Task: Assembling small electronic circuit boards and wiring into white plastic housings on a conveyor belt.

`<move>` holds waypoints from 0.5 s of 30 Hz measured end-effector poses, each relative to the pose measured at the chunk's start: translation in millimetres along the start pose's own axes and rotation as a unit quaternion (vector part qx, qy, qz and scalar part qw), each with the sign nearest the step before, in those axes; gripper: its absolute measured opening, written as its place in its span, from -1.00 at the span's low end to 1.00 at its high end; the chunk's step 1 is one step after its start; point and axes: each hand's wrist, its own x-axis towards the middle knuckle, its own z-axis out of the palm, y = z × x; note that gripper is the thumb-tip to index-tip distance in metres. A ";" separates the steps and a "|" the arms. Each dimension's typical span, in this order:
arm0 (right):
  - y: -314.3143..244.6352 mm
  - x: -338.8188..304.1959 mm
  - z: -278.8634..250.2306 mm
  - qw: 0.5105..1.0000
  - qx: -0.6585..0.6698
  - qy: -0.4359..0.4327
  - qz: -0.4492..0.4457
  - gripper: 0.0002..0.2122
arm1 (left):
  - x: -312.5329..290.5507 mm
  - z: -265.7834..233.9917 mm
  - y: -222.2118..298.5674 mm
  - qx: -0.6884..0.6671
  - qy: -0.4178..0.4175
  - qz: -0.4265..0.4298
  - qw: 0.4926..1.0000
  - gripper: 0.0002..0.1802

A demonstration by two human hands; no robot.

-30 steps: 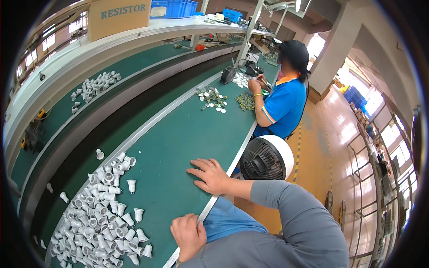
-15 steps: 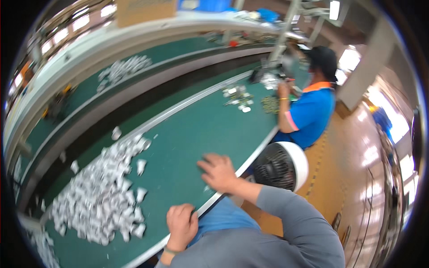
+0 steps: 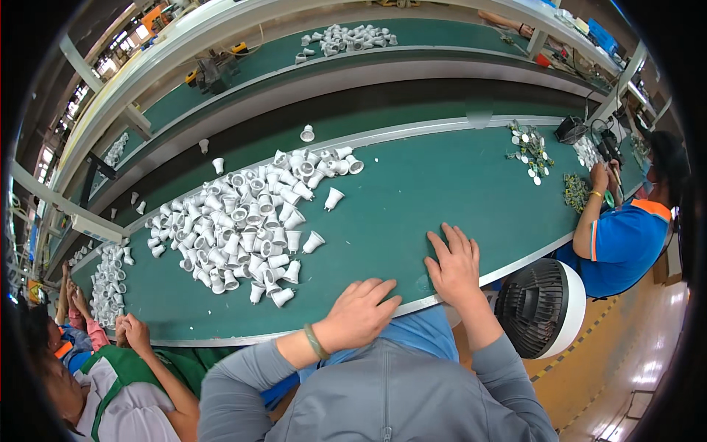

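My left hand [image 3: 361, 313] rests at the near edge of the green work surface [image 3: 412, 191], fingers stretched out and nothing in it. A pale green bangle [image 3: 316, 342] circles that wrist. To its right, my right hand [image 3: 454, 267] lies palm down with fingers spread, also holding nothing. Left of centre spreads a large heap of white cup-shaped lamp housings [image 3: 243, 228]. Two loose ones, one white housing [image 3: 333, 198] and another white housing [image 3: 313, 242], lie at the heap's right side, apart from both hands.
A black and white fan [image 3: 541, 308] stands near my right forearm. At the far right a person in blue [image 3: 626, 236] works beside small wired parts [image 3: 529, 151]. A person in green and white [image 3: 140, 383] sits at left. Behind a dark gap runs another green belt [image 3: 434, 33].
The view has turned leftward and steadied, bringing the neighbour at left into sight. My left hand's fingers now reach out flatter and further right. Both hands remain without anything in them.
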 end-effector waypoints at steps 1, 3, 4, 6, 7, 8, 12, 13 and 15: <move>3.3 -0.8 0.0 1.000 0.014 0.000 -0.005 -0.51 | -1.1 -7.7 -3.8 0.012 -0.052 0.024 0.998 -0.37; 8.9 1.3 -2.6 0.999 0.032 -0.006 -0.007 -0.51 | -5.8 -26.3 -13.8 0.030 -0.104 0.047 0.993 -0.25; 11.9 4.4 -6.6 0.999 0.029 -0.024 -0.002 -0.52 | -11.4 -32.9 -20.3 0.047 -0.151 0.072 0.985 -0.12; 18.1 11.4 -6.0 0.998 0.026 -0.054 0.014 -0.53 | -23.2 -38.4 -35.6 0.050 -0.202 0.073 0.975 0.00; 20.5 12.5 -3.8 0.999 0.009 -0.020 0.040 -0.53 | -25.3 -45.7 -38.1 0.064 -0.224 0.069 0.970 0.00; 21.8 14.4 -2.6 0.998 -0.012 0.013 0.065 -0.53 | -28.4 -50.6 -42.3 0.078 -0.245 0.067 0.964 0.00; 15.3 23.3 -8.6 0.998 0.001 0.015 0.060 -0.51 | -43.3 -53.1 -49.3 0.097 -0.228 0.059 0.967 -0.15; 18.9 22.4 -8.7 0.998 -0.016 0.012 0.066 -0.50 | -30.2 -60.9 -48.7 0.052 -0.246 0.049 0.967 -0.19; 21.5 16.9 -0.5 0.997 -0.024 0.011 0.066 -0.49 | -33.2 -59.2 -53.9 0.049 -0.263 0.055 0.962 -0.19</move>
